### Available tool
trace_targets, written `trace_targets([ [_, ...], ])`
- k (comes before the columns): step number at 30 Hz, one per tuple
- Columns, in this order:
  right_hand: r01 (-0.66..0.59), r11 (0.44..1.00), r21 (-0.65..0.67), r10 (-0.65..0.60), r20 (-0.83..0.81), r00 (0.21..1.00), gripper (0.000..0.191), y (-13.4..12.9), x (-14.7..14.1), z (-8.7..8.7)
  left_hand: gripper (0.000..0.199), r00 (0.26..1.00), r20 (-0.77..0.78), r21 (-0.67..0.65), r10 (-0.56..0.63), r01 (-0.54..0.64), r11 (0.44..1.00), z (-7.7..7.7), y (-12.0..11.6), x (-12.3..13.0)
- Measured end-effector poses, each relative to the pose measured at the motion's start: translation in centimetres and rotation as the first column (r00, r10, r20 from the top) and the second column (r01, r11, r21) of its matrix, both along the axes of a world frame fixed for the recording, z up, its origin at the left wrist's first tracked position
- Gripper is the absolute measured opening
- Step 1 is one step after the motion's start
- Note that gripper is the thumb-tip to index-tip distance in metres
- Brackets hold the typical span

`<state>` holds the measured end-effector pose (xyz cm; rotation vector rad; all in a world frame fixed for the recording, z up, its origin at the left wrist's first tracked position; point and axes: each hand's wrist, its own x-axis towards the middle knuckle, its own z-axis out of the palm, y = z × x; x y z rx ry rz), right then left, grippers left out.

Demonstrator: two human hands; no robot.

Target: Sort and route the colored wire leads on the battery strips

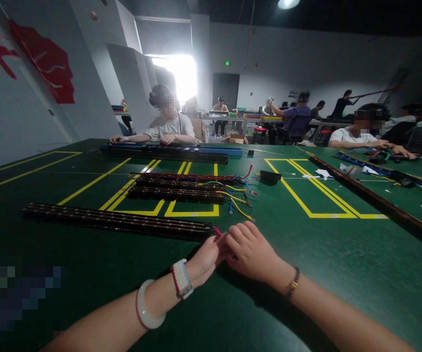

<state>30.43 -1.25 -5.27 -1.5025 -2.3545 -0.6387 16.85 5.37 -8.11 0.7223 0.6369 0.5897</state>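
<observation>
Together, left hand (208, 256), right hand (249, 252) at red wire (217, 230), roomy tabletop (343, 264) rightward

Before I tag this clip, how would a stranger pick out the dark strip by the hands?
On the green table, find where the left hand and right hand come together. A long, dark strip runs leftward from there, with red wire at its right end. Lying alone, it is visibly longer than the strips clustered just beyond it.

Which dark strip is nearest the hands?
The front-left strip: its red wires run up to the left hand, while the other dark strips lie farther away.
</observation>
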Motion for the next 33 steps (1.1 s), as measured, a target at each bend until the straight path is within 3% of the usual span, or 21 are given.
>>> trace_targets([
  [3,0.167,0.986,-0.023,-0.167,0.023,0.986,0.016,0.1,-0.4,0.5,0.016,0.999,0.005,0.063,-0.042,0.042,0.997,0.0,-0.1,0.0],
  [8,0.2,0.968,-0.148,-0.2,0.018,0.98,0.024,0.5,0.5,0.8,0.021,0.997,-0.03,0.08,-0.068,0.071,0.994,0.8,-0.5,-0.1],
  [12,0.231,0.959,-0.166,-0.242,-0.044,0.969,0.025,1.5,2.2,0.8,0.023,0.996,-0.055,0.11,-0.069,0.075,0.991,1.0,-0.6,-0.2],
  [17,0.207,0.962,-0.18,-0.231,-0.124,0.965,0.031,2.8,3.5,-1.2,0.023,0.994,-0.067,0.124,-0.085,0.093,0.988,1.0,-0.6,-0.3],
  [23,0.198,0.976,-0.09,-0.211,-0.179,0.961,0.031,2.7,3.4,-3.0,0.023,0.991,-0.086,0.161,-0.107,0.119,0.98,1.1,-0.5,-0.3],
  [28,0.23,0.97,-0.083,-0.244,-0.283,0.927,0.029,2.7,3.5,-3.0,0.026,0.948,-0.292,0.255,-0.128,0.207,0.945,1.0,0.1,-0.6],
  [33,0.229,0.965,-0.127,-0.259,-0.32,0.912,0.028,2.7,3.3,-3.2,0.032,0.779,-0.616,0.381,-0.115,0.423,0.822,1.5,1.1,-0.9],
])
